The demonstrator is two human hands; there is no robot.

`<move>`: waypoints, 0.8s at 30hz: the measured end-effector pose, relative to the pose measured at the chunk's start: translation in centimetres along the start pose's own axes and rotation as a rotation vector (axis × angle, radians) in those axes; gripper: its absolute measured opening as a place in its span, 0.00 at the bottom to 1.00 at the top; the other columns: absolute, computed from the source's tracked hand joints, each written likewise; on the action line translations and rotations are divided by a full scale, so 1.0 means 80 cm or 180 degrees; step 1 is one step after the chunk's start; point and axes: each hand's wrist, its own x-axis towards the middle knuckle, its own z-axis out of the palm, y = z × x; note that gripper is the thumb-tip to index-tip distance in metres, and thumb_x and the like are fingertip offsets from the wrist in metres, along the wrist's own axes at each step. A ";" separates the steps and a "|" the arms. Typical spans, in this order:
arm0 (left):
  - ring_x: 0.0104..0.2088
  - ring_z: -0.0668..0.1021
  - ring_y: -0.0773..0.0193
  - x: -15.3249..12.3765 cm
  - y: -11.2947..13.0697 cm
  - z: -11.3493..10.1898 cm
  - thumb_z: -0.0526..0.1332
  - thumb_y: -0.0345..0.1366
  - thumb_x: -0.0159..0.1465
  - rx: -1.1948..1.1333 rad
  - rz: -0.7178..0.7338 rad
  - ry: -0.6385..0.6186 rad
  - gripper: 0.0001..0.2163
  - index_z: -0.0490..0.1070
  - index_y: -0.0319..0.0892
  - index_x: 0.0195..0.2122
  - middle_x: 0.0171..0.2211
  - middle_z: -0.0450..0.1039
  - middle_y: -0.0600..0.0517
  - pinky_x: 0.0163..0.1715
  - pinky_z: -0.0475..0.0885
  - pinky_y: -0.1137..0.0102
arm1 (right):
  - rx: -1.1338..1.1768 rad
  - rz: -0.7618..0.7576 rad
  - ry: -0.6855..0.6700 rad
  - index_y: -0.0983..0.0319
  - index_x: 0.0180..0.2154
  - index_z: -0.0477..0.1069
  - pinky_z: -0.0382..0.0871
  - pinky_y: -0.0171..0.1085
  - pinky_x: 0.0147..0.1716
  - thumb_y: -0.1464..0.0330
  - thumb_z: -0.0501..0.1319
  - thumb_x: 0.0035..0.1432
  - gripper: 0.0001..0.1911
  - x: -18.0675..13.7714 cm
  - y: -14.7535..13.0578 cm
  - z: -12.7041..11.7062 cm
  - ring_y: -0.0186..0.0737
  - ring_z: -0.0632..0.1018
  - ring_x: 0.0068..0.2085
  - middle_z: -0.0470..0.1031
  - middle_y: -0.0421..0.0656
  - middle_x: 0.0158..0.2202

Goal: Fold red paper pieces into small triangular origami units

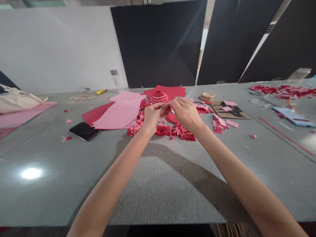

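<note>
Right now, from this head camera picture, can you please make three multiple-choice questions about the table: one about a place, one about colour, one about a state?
1. Where does the black phone lie?
A. On the cardboard
B. On the table, left of the pink paper sheets
C. On the cloth bag

2. Which colours has the folded paper ball?
A. Blue and white
B. Green and yellow
C. Red and pink

3. How are the left hand and right hand?
A. Raised together, fingertips meeting
B. Flat on the table, far apart
C. Hanging below the table

1 B: the phone lies flat on the grey surface.
2 C: its stripes show both colours.
3 A: the hands meet above the paper scraps.
</note>
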 end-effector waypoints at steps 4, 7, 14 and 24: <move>0.33 0.81 0.63 0.002 0.001 -0.004 0.66 0.28 0.56 -0.0259 -0.0135 -0.0079 0.02 0.79 0.39 0.28 0.29 0.79 0.50 0.47 0.75 0.63 | -0.0560 -0.0479 0.0231 0.63 0.38 0.73 0.66 0.39 0.34 0.77 0.47 0.66 0.16 -0.002 -0.002 -0.002 0.41 0.72 0.33 0.75 0.46 0.30; 0.33 0.81 0.63 0.005 0.001 -0.005 0.63 0.24 0.57 -0.0485 -0.0251 -0.0106 0.06 0.79 0.38 0.27 0.29 0.80 0.49 0.49 0.75 0.63 | -0.0600 -0.0573 0.0349 0.64 0.39 0.73 0.66 0.38 0.33 0.79 0.47 0.65 0.17 -0.004 0.001 0.001 0.40 0.73 0.33 0.75 0.46 0.30; 0.32 0.81 0.65 0.003 0.007 -0.002 0.64 0.26 0.58 -0.0295 -0.0081 0.0102 0.04 0.79 0.38 0.29 0.30 0.79 0.49 0.47 0.76 0.65 | 0.0884 0.0498 0.0439 0.62 0.42 0.73 0.72 0.38 0.38 0.75 0.56 0.61 0.10 -0.001 0.003 0.010 0.39 0.79 0.38 0.80 0.45 0.37; 0.39 0.81 0.62 0.003 -0.002 -0.003 0.67 0.31 0.57 0.0623 0.0697 0.0200 0.03 0.78 0.42 0.33 0.36 0.81 0.49 0.45 0.75 0.66 | 0.3129 0.1698 -0.0093 0.65 0.34 0.78 0.77 0.44 0.42 0.56 0.70 0.49 0.18 0.003 0.015 0.017 0.44 0.81 0.38 0.80 0.46 0.31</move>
